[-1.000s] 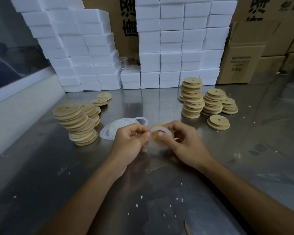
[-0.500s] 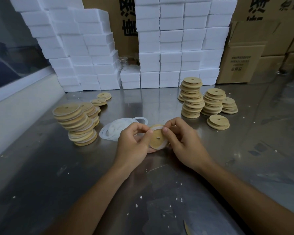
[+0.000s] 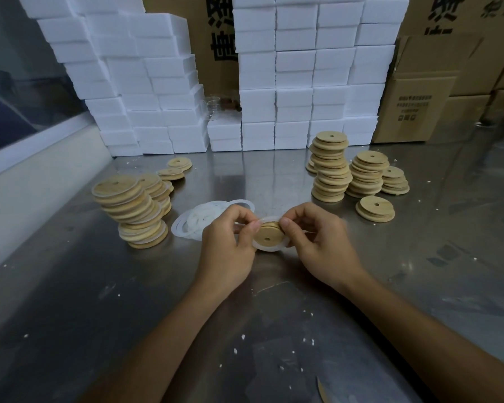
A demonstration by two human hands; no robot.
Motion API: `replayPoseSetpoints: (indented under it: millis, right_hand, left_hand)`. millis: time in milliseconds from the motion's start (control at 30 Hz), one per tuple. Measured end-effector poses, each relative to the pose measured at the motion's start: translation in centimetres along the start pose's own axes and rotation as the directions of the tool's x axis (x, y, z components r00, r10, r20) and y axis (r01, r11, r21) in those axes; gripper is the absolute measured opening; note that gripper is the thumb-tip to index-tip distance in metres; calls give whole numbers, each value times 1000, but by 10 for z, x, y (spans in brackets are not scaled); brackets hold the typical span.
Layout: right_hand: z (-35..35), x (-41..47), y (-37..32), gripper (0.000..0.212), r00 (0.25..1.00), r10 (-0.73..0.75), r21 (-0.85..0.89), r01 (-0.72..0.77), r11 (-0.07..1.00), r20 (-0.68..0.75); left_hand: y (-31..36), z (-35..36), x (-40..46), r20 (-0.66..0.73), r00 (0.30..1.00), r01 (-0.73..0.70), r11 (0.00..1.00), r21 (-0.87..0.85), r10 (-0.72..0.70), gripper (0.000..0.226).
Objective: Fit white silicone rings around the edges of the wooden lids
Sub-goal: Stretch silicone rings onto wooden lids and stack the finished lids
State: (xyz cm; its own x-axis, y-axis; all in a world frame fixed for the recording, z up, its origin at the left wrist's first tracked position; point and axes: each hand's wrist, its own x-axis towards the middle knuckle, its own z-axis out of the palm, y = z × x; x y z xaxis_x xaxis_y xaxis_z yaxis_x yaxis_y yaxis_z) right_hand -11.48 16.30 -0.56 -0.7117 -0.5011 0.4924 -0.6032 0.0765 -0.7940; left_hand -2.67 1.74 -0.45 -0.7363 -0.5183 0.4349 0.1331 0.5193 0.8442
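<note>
Above the middle of the grey, scuffed metal counter [image 3: 303, 301], both hands hold one round pale wooden lid [image 3: 269, 234] with a small hole at its centre. A thin, translucent white silicone ring [image 3: 269, 248] circles its lower rim and sticks out below the wood like a soft skirt; along the top edge it looks partly seated. The left hand [image 3: 230, 242] pinches the lid's upper left edge with thumb and curled fingers, and the right hand [image 3: 317, 239] pinches the upper right edge the same way, thumb tips almost meeting over the top.

Just behind the left hand lies a loose heap of white silicone rings [image 3: 198, 223] flat on the counter. Toward the left edge leans a tilted stack of wooden lids with white rings fitted [image 3: 131, 210]. Toward the right, near the back edge, stand several stacks of bare wooden lids [image 3: 330, 167]. Along the back edge rise stacked white foam blocks [image 3: 297, 82] and brown cardboard boxes [image 3: 413, 109]. White crumbs speckle the metal
</note>
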Motion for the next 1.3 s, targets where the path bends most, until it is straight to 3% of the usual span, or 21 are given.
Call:
replayPoseSetpoints:
  millis: [300, 733, 1100, 1300]
  right_hand:
    - [-2, 0, -2, 3, 999, 30, -6, -30, 1000, 23]
    - [-6, 1, -3, 3, 992, 92, 29, -95, 995, 91]
    - [-8, 4, -3, 5, 979, 160, 60, -168, 984, 125]
    - [-9, 5, -3, 11, 979, 163, 84, -173, 981, 122]
  left_hand:
    - [0, -6, 2, 22, 1000, 22, 1000, -10, -22, 23]
    - [0, -15, 7, 181, 980, 105, 986, -132, -80, 14]
    - [0, -13, 6, 147, 986, 96, 992, -78, -83, 20]
    - [-1, -14, 7, 135, 985, 126, 983, -131, -108, 20]
